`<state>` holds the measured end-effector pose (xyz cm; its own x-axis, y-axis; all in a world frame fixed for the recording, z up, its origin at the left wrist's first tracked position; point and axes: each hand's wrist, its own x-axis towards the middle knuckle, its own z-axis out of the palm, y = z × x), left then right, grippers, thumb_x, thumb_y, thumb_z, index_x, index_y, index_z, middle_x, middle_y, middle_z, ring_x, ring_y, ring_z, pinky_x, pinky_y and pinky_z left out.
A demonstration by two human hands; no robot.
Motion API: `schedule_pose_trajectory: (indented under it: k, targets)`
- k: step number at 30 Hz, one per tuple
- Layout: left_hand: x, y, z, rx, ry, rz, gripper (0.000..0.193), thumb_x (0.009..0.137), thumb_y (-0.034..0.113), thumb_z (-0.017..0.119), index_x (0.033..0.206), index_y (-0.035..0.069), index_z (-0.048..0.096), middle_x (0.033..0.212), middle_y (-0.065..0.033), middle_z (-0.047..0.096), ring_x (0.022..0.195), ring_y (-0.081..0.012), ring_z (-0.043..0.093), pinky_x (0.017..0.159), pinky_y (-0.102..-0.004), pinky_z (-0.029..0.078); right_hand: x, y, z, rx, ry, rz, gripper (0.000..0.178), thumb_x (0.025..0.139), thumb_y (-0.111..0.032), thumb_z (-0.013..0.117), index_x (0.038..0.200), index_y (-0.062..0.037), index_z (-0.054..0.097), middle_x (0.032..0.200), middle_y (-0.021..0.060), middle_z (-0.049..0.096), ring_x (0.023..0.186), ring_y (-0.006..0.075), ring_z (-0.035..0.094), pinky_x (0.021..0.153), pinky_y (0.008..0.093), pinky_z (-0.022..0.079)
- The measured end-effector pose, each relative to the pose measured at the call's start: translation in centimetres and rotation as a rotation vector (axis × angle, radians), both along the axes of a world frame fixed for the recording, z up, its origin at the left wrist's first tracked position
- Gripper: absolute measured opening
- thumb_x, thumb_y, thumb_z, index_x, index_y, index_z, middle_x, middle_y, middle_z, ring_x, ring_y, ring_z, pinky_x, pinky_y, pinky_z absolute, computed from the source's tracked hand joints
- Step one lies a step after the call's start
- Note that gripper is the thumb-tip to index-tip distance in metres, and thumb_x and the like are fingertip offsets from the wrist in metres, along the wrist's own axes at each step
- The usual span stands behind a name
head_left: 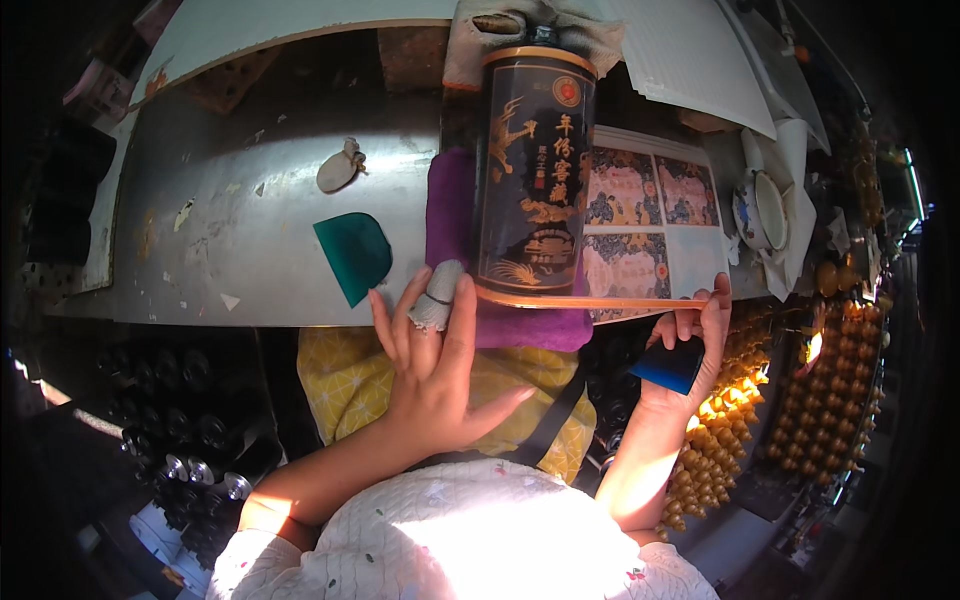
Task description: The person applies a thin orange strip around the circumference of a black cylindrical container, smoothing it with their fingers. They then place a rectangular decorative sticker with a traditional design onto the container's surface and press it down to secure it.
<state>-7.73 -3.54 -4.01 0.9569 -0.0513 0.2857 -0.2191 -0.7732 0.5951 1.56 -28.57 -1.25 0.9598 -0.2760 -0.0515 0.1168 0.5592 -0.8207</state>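
Observation:
A black cylinder (pixel 533 170) with gold decoration lies on a folded purple cloth (pixel 452 205) at the table's front edge. Along its near rim runs a thin gold strip (pixel 600 301), stretching off to the right. My right hand (pixel 700 345) pinches the strip's far end and keeps a blue scraper (pixel 672 366) against the palm. Fingers spread, my left hand (pixel 432 375) rests by the cylinder's lower left corner, its index fingertip at the rim or just beside it; which one I cannot tell. A grey wrap (pixel 435 297) covers its middle finger.
A green scraper (pixel 355 255) and a small grey pouch-like thing (pixel 342 167) lie left on the metal table (pixel 225 220). Printed sheets (pixel 655 215) lie right of the cylinder, with a white enamel cup (pixel 763 210) beyond. Rows of gold pieces (pixel 825 390) stand lower right, dark cylinders (pixel 190 420) lower left.

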Motion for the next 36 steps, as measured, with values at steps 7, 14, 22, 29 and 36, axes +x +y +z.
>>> schedule_pose_trajectory:
  k: [7, 14, 22, 29, 36]
  targets:
    - [-0.6, -0.7, -1.4, -0.073, -0.228, 0.032, 0.098, 0.078, 0.055, 0.078, 0.152, 0.002, 0.041, 0.146, -0.0235, 0.040, 0.141, -0.0498, 0.032, 0.114, -0.0739, -0.003, 0.0, -0.3, -0.4, 0.028, -0.014, 0.056, 0.036, 0.101, -0.008, 0.060, 0.135, -0.0039, 0.051, 0.097, 0.0040, 0.065, 0.066, 0.0081, 0.048, 0.051, 0.0207, 0.041]
    - [0.1, -1.8, -0.4, 0.169, -0.262, -0.102, 0.104, 0.082, 0.057, 0.076, 0.160, 0.012, 0.024, 0.151, -0.0245, 0.039, 0.144, -0.0554, 0.025, 0.109, -0.0799, -0.005, 0.3, 0.3, -0.3, 0.022, 0.029, 0.008, 0.037, 0.098, -0.006, 0.062, 0.133, -0.0026, 0.052, 0.093, 0.0042, 0.064, 0.064, 0.0070, 0.047, 0.051, 0.0206, 0.040]
    - [-0.8, -0.7, -1.1, 0.061, -0.013, -0.007, 0.115, 0.083, 0.054, 0.076, 0.156, -0.012, 0.016, 0.149, -0.0374, 0.033, 0.145, -0.0561, 0.019, 0.110, -0.0764, -0.004, 0.1, 0.0, -1.2, 0.004, 0.081, 0.002, 0.039, 0.099, -0.007, 0.062, 0.136, -0.0036, 0.050, 0.095, 0.0038, 0.063, 0.064, 0.0082, 0.047, 0.050, 0.0211, 0.042]
    - [-0.4, -0.1, 0.5, 0.071, 0.096, -0.059, 0.119, 0.084, 0.055, 0.074, 0.156, -0.013, 0.009, 0.152, -0.0391, 0.023, 0.146, -0.0569, 0.011, 0.112, -0.0727, -0.008, 0.0, -0.1, -1.6, 0.005, 0.082, 0.009, 0.037, 0.099, -0.007, 0.061, 0.134, -0.0017, 0.051, 0.093, 0.0040, 0.063, 0.064, 0.0075, 0.047, 0.050, 0.0205, 0.041]
    - [-0.1, 0.0, 0.5, 0.059, 0.158, -0.073, 0.120, 0.086, 0.055, 0.072, 0.155, -0.015, 0.003, 0.148, -0.0376, 0.026, 0.147, -0.0564, 0.009, 0.113, -0.0705, -0.010, 0.1, 0.3, -1.4, -0.018, 0.095, -0.008, 0.037, 0.098, -0.007, 0.062, 0.133, -0.0004, 0.051, 0.089, 0.0045, 0.065, 0.064, 0.0061, 0.048, 0.050, 0.0190, 0.039]
